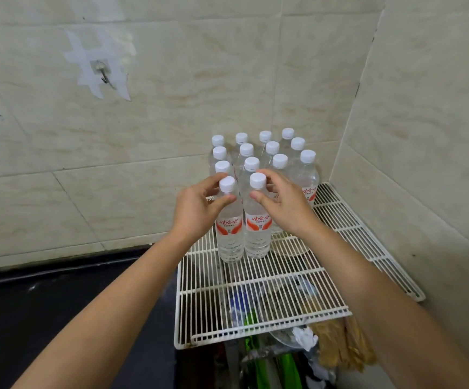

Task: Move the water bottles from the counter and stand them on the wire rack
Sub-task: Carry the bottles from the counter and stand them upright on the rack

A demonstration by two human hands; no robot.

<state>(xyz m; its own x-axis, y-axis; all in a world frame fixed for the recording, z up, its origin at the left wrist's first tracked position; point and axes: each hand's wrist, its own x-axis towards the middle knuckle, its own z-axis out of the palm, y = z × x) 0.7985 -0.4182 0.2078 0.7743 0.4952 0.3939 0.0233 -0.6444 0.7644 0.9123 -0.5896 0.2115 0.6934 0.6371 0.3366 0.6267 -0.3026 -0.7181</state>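
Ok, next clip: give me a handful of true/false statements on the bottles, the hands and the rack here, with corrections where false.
1. Both hands are at the necks of the two front bottles. True: the left hand is at the front left bottle, the right hand at the front right bottle.
2. The bottles have blue caps. False: every cap in view is white.
3. The front bottles stand upright on the wire rack. True.
4. A bottle lies on its side on the rack. False: all the bottles in view are upright.
5. The rack sits in the middle of the room. False: it sits in a tiled wall corner.
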